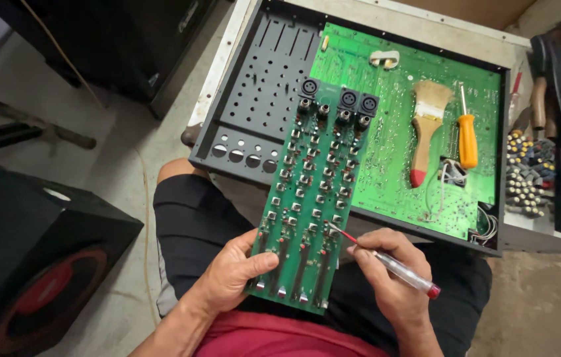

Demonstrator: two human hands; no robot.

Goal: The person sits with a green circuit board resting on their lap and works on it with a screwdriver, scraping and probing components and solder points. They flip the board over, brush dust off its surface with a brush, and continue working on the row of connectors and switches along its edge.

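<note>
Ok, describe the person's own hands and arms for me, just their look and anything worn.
Both the left hand and the right hand are bare: no gloves, rings, watch or wristband visible. The forearms are uncovered too, with no sleeve reaching them in view. The fingers carry no tape or marks that I can make out.

Electronics repair workshop: circuit boards (399, 125), screwdriver (468, 140)

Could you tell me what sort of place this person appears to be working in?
Probably a small electronics repair workshop. The left hand holds a green circuit board over an opened metal chassis, with a paintbrush and orange screwdriver lying inside, and a loudspeaker on the floor.
</note>
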